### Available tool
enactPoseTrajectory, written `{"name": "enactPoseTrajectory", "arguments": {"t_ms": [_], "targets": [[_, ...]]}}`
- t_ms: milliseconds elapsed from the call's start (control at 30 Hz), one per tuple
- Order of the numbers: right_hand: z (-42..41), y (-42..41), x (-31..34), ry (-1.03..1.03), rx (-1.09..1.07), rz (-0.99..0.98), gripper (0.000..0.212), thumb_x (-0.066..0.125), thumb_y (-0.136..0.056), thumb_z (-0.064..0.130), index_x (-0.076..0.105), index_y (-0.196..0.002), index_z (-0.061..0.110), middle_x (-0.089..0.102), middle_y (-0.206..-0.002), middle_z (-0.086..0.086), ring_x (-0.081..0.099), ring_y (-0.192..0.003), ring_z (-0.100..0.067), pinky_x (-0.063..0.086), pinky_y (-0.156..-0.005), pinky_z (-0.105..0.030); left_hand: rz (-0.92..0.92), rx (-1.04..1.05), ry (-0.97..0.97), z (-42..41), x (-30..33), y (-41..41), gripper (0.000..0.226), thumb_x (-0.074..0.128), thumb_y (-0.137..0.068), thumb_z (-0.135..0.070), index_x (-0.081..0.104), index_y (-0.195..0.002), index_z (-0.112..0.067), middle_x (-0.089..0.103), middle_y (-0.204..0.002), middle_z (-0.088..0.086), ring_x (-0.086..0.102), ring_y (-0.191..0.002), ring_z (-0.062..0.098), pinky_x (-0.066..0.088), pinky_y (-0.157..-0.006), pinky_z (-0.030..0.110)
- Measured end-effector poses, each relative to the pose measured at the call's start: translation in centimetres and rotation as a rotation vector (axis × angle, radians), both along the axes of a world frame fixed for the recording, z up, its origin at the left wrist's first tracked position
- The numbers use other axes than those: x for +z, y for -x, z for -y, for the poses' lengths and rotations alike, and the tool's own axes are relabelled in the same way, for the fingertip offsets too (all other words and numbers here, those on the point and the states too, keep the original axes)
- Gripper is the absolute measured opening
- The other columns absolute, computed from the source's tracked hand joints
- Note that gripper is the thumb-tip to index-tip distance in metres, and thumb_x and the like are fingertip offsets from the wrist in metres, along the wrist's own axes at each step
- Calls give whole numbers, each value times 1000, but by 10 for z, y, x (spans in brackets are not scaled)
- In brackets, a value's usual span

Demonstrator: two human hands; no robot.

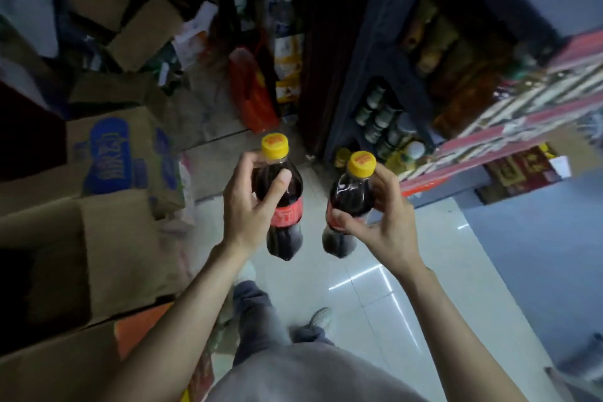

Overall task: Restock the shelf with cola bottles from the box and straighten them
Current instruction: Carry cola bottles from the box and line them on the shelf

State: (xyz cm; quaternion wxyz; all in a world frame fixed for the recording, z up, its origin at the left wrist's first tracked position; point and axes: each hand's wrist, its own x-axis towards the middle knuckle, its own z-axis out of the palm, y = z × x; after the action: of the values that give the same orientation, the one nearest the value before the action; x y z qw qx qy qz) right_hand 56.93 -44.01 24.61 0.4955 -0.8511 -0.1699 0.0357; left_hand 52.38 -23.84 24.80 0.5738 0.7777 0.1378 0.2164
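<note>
At centre frame, above the pale tiled floor (375, 238), both hands are raised, each gripping one cola bottle. Left hand (251, 202): fingers and thumb curled round the shoulder of the left cola bottle (287, 206), thumb lying across the dark front, just above the red label. Right hand (388, 219): fingers wrapped round the far side of the right cola bottle (350, 192), thumb pressed on its red label. Both bottles have yellow caps, dark contents, and stand roughly upright, bases clear of the floor; they are near each other but not touching. Below the hands: grey trousers and two shoes of the person on the tiles. To the left: an open cardboard box (107, 248), interior dark, contents not discernible; behind it a second carton with blue print (111, 153) and more loose cardboard further back. To the right: a dark shelf unit (385, 52) holding rows of cans and yellow-brown packs, detail blurred; beside it a lower shelf edge with a red and white striped front (509, 121). An orange bag (251, 88) sits on the floor ahead, near the shelf end.
</note>
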Motion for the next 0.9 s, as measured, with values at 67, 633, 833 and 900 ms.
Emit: {"name": "enactPoseTrajectory", "arguments": {"t_ms": [67, 633, 833, 900], "targets": [[48, -6, 9, 35, -32, 43, 75, 73, -66, 51, 35, -130, 44, 63, -110, 14, 65, -100, -15, 54, -82, -42, 27, -45, -16, 47, 13, -14, 16, 56, -83, -48, 52, -98, -44, 64, -92, -10, 63, -90, 21, 51, -82, 46], [295, -154, 162, -190, -52, 418, 60, 66, -79, 45, 28, -124, 37, 68, -92, 8, 69, -76, -17, 56, -72, -47, 646, -222, -184, 284, 183, -166, 13, 53, -91, -38, 48, -99, -29, 59, -88, -16, 56, -83, 1, 42, -78, 20], [326, -212, 228, -375, 15, 545, 65, 70, -87, 24, 26, -134, 14, 66, -103, 4, 69, -84, -21, 56, -77, -47, 863, -123, -309, 334, 247, -226, 16, 56, -92, -34, 46, -103, -27, 60, -94, 1, 62, -90, 18, 48, -84, 33], [328, -232, 240, -413, 36, 590, 66, 70, -88, 17, 25, -135, 8, 63, -107, 17, 68, -87, -17, 55, -81, -40, 876, -54, -345, 343, 254, -249, 20, 56, -92, -38, 45, -105, -26, 61, -96, 5, 62, -91, 23, 50, -84, 38]]}}
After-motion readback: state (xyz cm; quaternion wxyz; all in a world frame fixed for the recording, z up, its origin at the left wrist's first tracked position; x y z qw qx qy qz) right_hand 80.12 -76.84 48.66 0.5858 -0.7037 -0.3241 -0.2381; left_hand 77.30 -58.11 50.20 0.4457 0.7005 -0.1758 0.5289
